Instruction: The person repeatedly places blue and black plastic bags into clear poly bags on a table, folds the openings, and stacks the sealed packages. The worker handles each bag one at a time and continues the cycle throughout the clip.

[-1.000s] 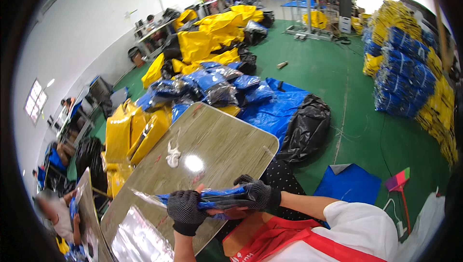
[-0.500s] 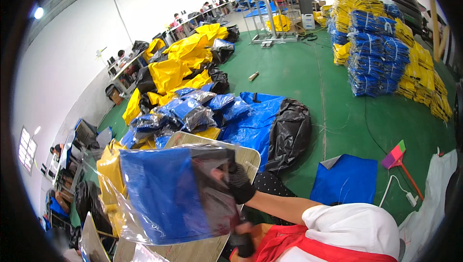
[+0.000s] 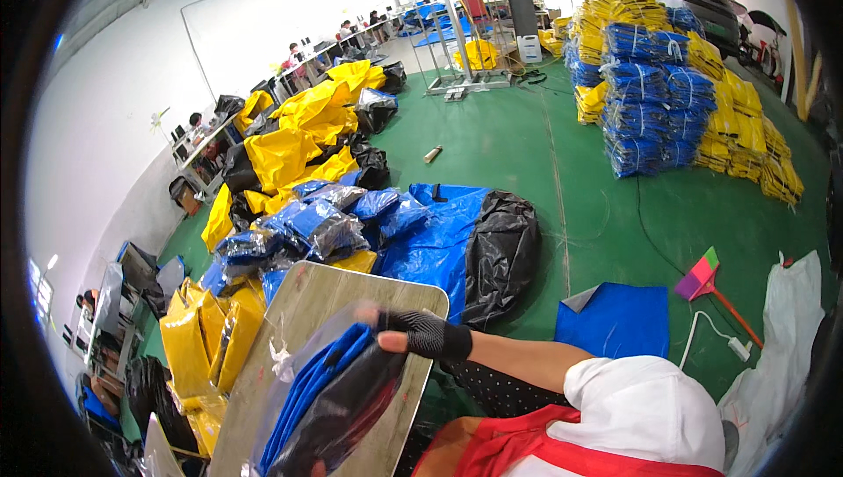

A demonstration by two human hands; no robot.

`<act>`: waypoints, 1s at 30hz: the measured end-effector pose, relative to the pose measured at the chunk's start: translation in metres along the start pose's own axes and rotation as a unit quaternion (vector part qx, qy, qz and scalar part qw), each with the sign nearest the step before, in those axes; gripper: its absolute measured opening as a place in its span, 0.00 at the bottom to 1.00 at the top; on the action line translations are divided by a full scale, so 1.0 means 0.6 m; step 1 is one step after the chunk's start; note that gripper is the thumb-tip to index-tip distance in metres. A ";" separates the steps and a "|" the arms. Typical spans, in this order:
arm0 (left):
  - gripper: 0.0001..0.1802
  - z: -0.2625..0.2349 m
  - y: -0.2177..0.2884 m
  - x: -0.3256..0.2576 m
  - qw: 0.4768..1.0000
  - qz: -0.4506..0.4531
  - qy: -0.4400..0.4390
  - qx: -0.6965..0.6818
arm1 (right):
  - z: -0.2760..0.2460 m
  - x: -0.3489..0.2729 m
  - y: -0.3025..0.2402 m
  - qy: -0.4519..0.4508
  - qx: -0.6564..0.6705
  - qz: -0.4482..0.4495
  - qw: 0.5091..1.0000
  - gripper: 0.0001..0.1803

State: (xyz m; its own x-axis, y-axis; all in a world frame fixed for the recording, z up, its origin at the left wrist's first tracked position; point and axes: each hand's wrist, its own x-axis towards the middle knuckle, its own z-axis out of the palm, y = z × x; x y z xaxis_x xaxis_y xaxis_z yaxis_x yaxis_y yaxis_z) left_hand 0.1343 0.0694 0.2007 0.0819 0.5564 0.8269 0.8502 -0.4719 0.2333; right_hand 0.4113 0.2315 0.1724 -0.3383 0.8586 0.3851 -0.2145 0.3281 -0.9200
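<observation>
My right hand [image 3: 421, 336], in a black fingerless glove, grips the upper end of a clear plastic bag holding a folded blue and black cover [image 3: 329, 402]. Its thumb lies on the near side and the fingers are over the top edge. The bag is tilted on edge, its blue folds showing side by side, above a wood-patterned tabletop [image 3: 312, 292]. At the bottom edge, a bit of my left hand [image 3: 318, 468] shows at the bag's lower end. The rest of that hand is hidden, so its grip cannot be made out.
Yellow packages [image 3: 198, 336] lie against the table's left side. Beyond it are bagged blue covers [image 3: 320, 227] and a large blue and black cover [image 3: 439, 231] on the green floor. A blue sheet [image 3: 612, 321], a broom [image 3: 702, 279] and tall bundled stacks [image 3: 645, 99] stand or lie to the right.
The bagged cover has turned from broad side facing me to edge-on and moved lower. More tabletop shows. My left hand has moved left and down, mostly out of sight. The view has shifted slightly.
</observation>
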 end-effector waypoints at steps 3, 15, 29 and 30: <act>0.44 0.024 0.015 -0.008 0.921 -0.180 0.158 -0.306 | 0.025 0.020 0.015 -0.018 0.130 0.145 0.981 0.22; 0.18 -0.171 -0.055 -0.110 0.937 -0.328 0.117 -0.002 | 0.149 -0.033 -0.100 0.011 -0.127 -0.147 0.981 0.09; 0.18 -0.077 -0.231 -0.192 0.732 -0.512 -0.016 -0.449 | 0.191 0.051 0.143 -0.164 -0.220 0.128 0.953 0.13; 0.17 -0.036 -0.309 -0.282 0.780 -0.467 -0.021 -0.416 | 0.226 0.055 0.200 -0.176 -0.393 0.072 0.900 0.12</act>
State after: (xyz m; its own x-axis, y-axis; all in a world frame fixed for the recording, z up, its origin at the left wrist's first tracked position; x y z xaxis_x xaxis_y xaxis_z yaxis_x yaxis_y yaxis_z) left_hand -0.0483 0.0479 0.0285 -0.3385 0.9373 0.0832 -0.0820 -0.1174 0.9897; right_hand 0.2501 0.2455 0.0848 -0.6088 0.7827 0.1295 0.5225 0.5184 -0.6770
